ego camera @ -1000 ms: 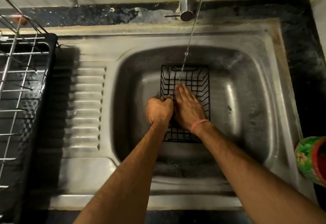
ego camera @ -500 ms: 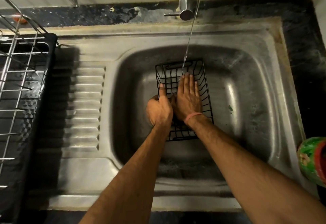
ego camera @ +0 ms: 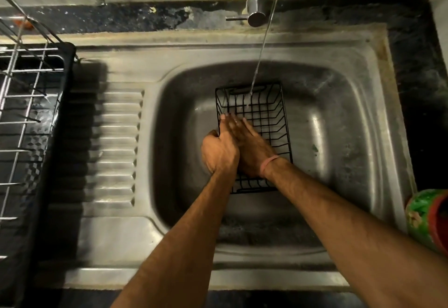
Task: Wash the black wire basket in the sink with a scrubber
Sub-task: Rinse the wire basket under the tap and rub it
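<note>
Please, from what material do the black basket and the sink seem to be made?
The black basket looks like thin metal wire with a black coating, probably paint or plastic: an open grid of slim rods. The sink looks like stainless steel with a dull brushed finish: grey, with soft reflections and pressed ridges on its drainboard.

Steel sink, apparently bearing wire basket

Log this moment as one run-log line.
tap: running | basket: in sink | left hand: grips basket edge | right hand: flat inside basket
</note>
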Tool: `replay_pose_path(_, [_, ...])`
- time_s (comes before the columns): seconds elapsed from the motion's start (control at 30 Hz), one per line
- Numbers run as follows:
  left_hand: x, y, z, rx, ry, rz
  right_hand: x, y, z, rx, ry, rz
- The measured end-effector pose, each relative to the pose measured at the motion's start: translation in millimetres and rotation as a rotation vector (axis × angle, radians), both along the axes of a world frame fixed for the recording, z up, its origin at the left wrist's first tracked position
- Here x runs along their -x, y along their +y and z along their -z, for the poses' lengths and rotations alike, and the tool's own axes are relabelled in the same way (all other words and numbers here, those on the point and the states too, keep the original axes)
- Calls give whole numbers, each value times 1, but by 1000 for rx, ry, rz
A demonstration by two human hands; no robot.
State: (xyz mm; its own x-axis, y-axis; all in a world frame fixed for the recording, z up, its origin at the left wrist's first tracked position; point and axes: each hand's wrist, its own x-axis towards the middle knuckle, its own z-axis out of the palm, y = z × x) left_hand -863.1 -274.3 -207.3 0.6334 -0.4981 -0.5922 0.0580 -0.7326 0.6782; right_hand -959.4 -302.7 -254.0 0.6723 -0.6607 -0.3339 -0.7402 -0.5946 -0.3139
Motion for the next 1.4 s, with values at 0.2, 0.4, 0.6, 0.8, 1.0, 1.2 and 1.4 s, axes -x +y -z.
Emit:
replay_pose_path(0.2, [1, 0, -2, 23, -37, 16, 3, 2, 9, 66, 44, 511])
replay_pose_path(0.4, [-2, 8, 4, -5, -33, -58, 17, 14, 4, 3, 48, 103])
replay_pose_path(0.6, [5, 7, -2, -22, -29, -83, -6, 3, 0, -15, 129, 523])
replay_pose_path(0.8, [3, 7, -2, -44, 43, -118, 7, 18, 1, 7, 67, -22])
replay_pose_path(1.0, [12, 10, -1, 10, 128, -206, 20, 10, -1, 27, 121, 232])
replay_pose_path(1.2, [-5, 10, 9, -186, -13, -201, 23, -8, 1, 52, 90, -41])
replay_pose_path(1.4, [-53, -9, -20, 66, -642, 532, 28, -32, -6, 64, 13, -214])
